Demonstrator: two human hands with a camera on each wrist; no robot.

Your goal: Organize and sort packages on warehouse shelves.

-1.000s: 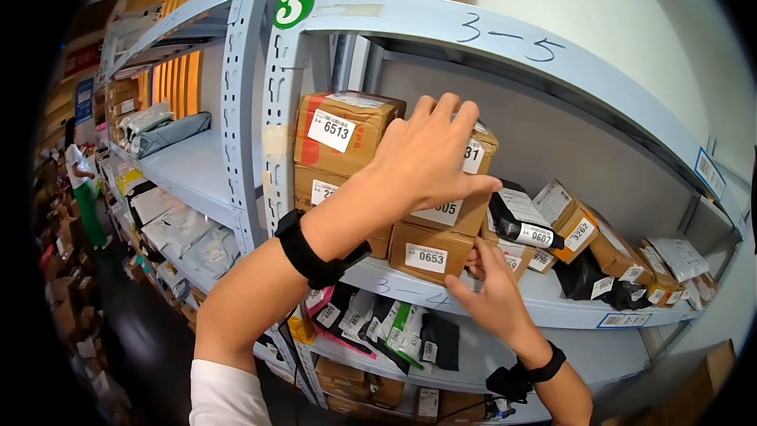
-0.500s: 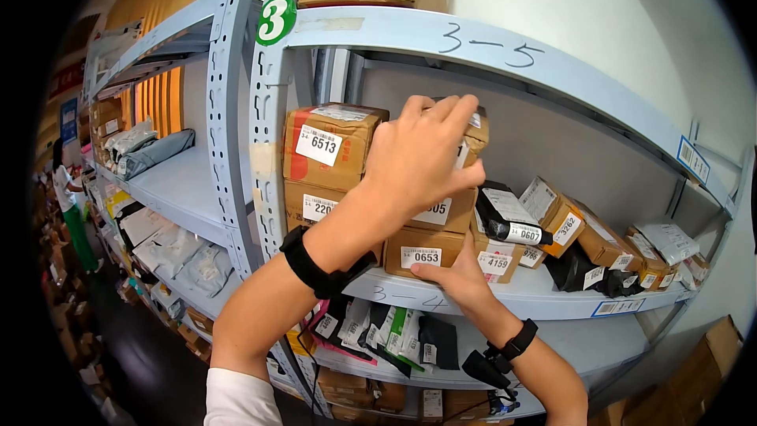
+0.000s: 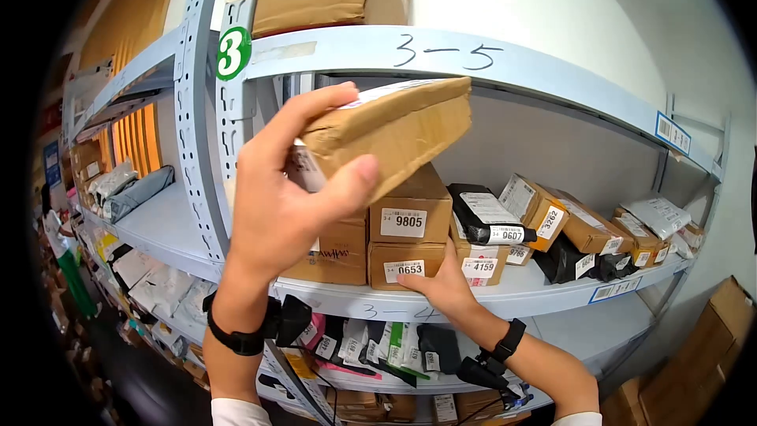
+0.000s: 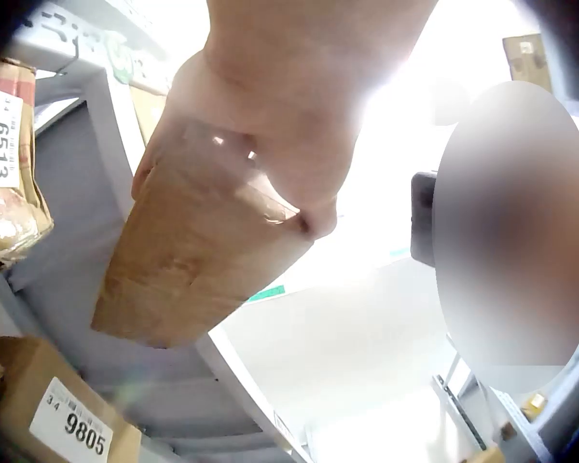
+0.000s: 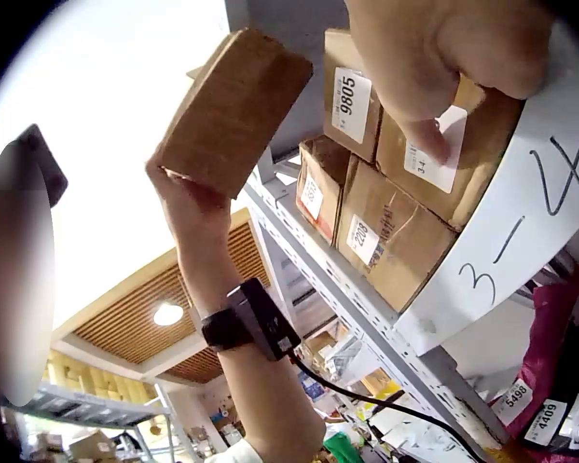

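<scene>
My left hand (image 3: 272,209) grips a small cardboard box (image 3: 402,138) in the air, tilted, with the thumb on its near face and fingers over the top. In the left wrist view that box (image 4: 188,260) hangs from the hand. Below it, a box labelled 9805 (image 3: 439,217) sits on the box labelled 0653 (image 3: 423,252). My right hand (image 3: 449,285) holds the 0653 box at its front right corner, thumb over the label, other fingers hidden along its right side. Left of this stack are boxes labelled 6513 (image 4: 34,207) and 2208 (image 5: 391,241).
To the right stand a box labelled 4159 (image 3: 495,255), a black parcel (image 3: 465,209) and several other packages. The 3-5 beam (image 3: 347,43) runs above; an upright post (image 3: 236,102) stands left. A lower shelf holds bagged parcels (image 3: 438,343).
My left hand has lifted the small box off the 9805 box and brought it left and nearer. My right hand has moved its thumb onto the 0653 box's front.
</scene>
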